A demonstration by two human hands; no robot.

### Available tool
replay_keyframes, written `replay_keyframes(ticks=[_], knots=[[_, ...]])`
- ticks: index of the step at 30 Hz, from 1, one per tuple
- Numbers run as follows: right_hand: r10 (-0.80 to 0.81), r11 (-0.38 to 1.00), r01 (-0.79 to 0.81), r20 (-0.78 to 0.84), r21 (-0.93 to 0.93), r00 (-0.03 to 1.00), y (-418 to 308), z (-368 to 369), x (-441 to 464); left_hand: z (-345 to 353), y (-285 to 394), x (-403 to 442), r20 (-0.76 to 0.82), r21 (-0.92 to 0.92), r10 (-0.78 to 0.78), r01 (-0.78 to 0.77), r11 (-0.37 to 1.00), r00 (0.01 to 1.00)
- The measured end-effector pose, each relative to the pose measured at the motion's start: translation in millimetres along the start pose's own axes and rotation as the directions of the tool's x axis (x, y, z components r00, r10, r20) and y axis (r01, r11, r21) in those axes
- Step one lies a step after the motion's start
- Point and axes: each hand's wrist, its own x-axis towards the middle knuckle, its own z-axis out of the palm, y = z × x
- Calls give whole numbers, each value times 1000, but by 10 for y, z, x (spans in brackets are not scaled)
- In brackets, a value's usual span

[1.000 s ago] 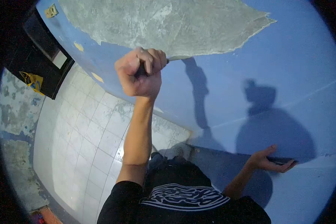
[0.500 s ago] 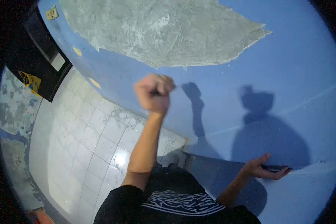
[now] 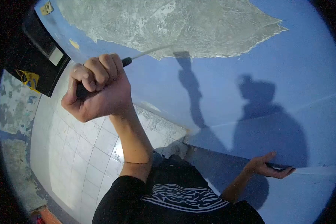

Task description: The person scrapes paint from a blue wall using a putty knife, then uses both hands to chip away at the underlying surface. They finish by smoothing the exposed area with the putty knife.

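Note:
My left hand is raised at the left, its fingers wrapped round the black handle of a scraper. The thin blade, seen nearly edge-on, points right toward the bare grey patch on the blue wall; whether it touches cannot be told. Low on the right, my right hand is curled around a dark flat object, close to the wall. Most of that object is hidden by the palm and fingers.
White floor tiles run along the wall's left side. A yellow bag hangs by a dark doorway at the far left. A second wall with peeling paint stands at the left edge. Shadows of my head and arm fall on the blue wall.
My left hand has moved left and grown larger in view, showing the scraper's handle and blade clearly. My right hand has barely moved. The view has shifted slightly.

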Motion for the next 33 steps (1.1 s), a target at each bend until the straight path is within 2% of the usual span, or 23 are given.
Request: replay_keyframes(ticks=[1,3,4,7,8,9,11,13,15,17,19,21,23,24,27,28,29,31,32,33], knots=[[0,1000,0,0,3,1000,9,-6,-1,-78,-96,10,50,-127,62,-55,990,997],[-1,1000,1,-15,-10,1000,-5,11,4,-121,-527,-241,-64,146,-62,71,987,996],[-1,1000,1,-12,-10,1000,-24,4,0,-148,-487,-240,-42,88,-120,124,988,992],[64,996,-63,-13,61,998,-23,11,-9,-145,-335,-205,-44,111,-123,127,986,991],[37,997,-35,-35,64,999,30,48,-19,-69,-189,-107,-32,45,-85,87,995,996],[12,998,-9,-55,61,998,42,62,-22,-76,-47,-34,-129,-36,-49,44,998,991],[9,999,-8,-37,43,999,11,17,-16,-191,-71,8,-52,-182,34,-43,982,998],[4,999,-2,-30,39,1000,-20,44,-1,-278,-519,-233,-92,104,-51,61,993,994],[52,998,-51,-30,47,998,5,44,-36,-323,-434,-210,-69,72,-108,113,991,992],[35,998,-34,-25,43,999,53,20,-45,-290,-289,-208,12,203,-141,136,970,990],[24,999,-23,-40,38,999,47,71,-49,-206,-55,-30,-64,-61,-44,40,997,997],[48,998,-47,-40,33,998,41,53,-49,-259,-74,14,-25,-35,8,-9,999,1000],[42,999,-41,-48,26,998,19,65,-50,-312,-477,-82,81,311,191,-207,928,978],[34,999,-33,-47,19,998,12,62,-42,-278,-446,-202,-77,173,-117,129,976,990],[22,1000,-23,-21,-3,1000,-17,28,-25,-295,-271,-222,2,235,-151,146,961,989],[25,1000,-25,-29,1,999,-22,54,-22,-298,-187,-188,-51,115,-67,72,991,996],[18,1000,-17,-39,7,999,-19,71,-21,-334,-33,-54,59,174,-72,60,983,996],[6,1000,-6,-38,2,999,13,43,-23,-543,62,48,100,120,-4,-8,993,995],[9,1000,-9,-52,5,999,23,51,-30,-523,-87,39,160,184,130,-159,970,978],[12,1000,-12,-68,10,998,15,76,-36,-724,-496,-85,194,602,329,-377,704,924]])
